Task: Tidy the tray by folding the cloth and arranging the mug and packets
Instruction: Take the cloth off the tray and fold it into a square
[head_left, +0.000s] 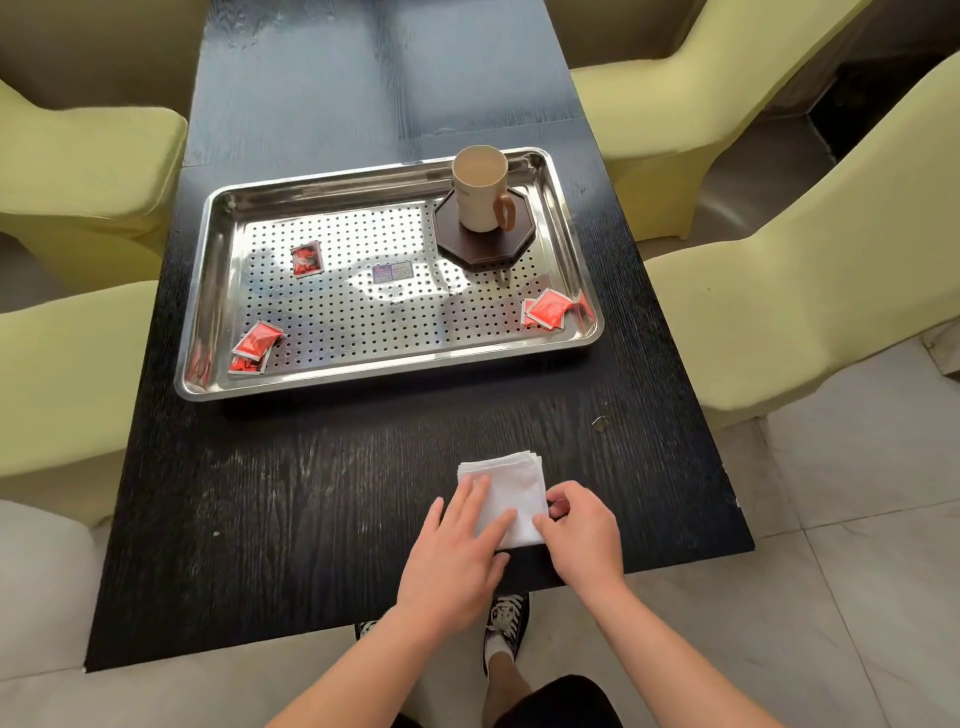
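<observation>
A white cloth (511, 483), folded into a small square, lies on the black table near its front edge. My left hand (457, 556) rests flat on the cloth's left part with fingers spread. My right hand (582, 535) pinches the cloth's right edge. Farther back sits a steel perforated tray (218, 291). On it a cream mug (480, 189) with a brown handle stands upright on a dark octagonal coaster (485, 244) at the back right. Red packets lie scattered: one (306, 260) at the left middle, two (254, 345) at the front left, some (548, 310) at the front right.
The black table (311, 519) is flanked by yellow-green covered chairs on the left (78, 171) and right (779, 291). A small label (392, 272) lies at the tray's centre. My shoes (506, 623) show below the table's front edge on a tiled floor.
</observation>
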